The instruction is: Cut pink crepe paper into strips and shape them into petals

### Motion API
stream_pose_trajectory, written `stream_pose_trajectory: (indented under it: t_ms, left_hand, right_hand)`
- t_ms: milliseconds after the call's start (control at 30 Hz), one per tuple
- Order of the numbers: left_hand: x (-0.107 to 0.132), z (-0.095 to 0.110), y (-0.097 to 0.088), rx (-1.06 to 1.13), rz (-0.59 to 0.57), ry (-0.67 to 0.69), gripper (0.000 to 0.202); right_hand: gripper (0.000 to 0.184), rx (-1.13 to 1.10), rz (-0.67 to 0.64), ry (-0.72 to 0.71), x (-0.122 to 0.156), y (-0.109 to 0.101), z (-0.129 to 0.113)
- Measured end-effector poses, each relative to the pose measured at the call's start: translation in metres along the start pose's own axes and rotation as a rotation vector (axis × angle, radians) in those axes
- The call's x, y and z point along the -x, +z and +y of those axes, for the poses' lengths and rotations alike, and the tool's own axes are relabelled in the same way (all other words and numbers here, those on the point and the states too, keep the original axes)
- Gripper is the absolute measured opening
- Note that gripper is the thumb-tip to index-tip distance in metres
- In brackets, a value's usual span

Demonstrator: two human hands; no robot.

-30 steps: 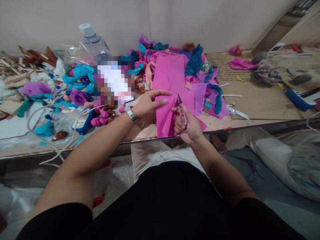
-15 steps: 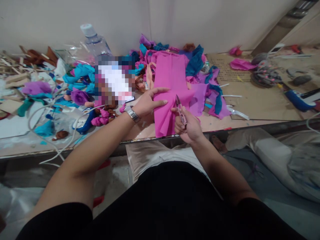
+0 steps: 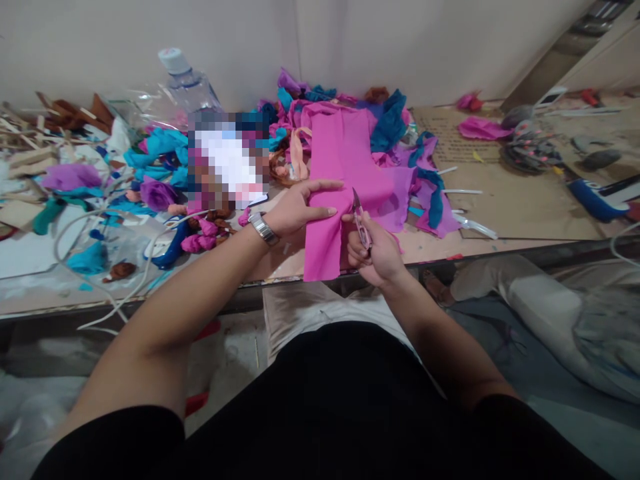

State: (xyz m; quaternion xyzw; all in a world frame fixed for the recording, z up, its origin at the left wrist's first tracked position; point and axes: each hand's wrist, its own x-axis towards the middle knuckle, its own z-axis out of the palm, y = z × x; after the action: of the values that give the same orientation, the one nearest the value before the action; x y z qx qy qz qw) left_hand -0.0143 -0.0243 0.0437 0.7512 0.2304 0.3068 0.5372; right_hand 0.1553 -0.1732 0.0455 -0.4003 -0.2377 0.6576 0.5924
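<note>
A black shirt (image 3: 340, 393) is filling the foreground, with pale trousers (image 3: 335, 307) showing beyond its hem. Near the front edge of the worktable (image 3: 430, 245), the right hand (image 3: 377, 257) is clenching a pair of small pink-handled scissors (image 3: 367, 235), whose blades are pointing away from the body at the pink sheet (image 3: 345, 147). This sheet is extending from the table's near edge toward the back, directly before the torso. The left hand (image 3: 293, 210), with a metal watch (image 3: 263, 229) on its wrist, is resting a spread thumb and forefinger on the sheet; the other fingers are lying hidden, so whether it is pinching cannot be told. Farther back, purple and teal scraps (image 3: 390, 127) are crowding the sheet, a white-capped bottle (image 3: 193, 87) is standing to the left, and a pale wall (image 3: 375, 47) is closing the view.
</note>
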Motion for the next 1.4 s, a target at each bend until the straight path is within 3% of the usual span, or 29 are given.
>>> stream_pose_trajectory:
  t_ms: [300, 900, 1400]
  left_hand:
    - [0.005, 0.012, 0.004, -0.002, -0.074, -0.033, 0.077]
    - [0.006, 0.009, 0.003, 0.030, -0.125, -0.030, 0.094]
    - [0.005, 0.005, 0.005, 0.081, -0.085, -0.021, 0.094]
  right_hand:
    - [0.043, -0.021, -0.013, -0.008, -0.004, -0.002, 0.002]
    - [0.038, 0.025, 0.043, -0.115, -0.004, 0.000, 0.009]
    - [0.041, 0.033, 0.019, -0.144, -0.004, -0.003, 0.011]
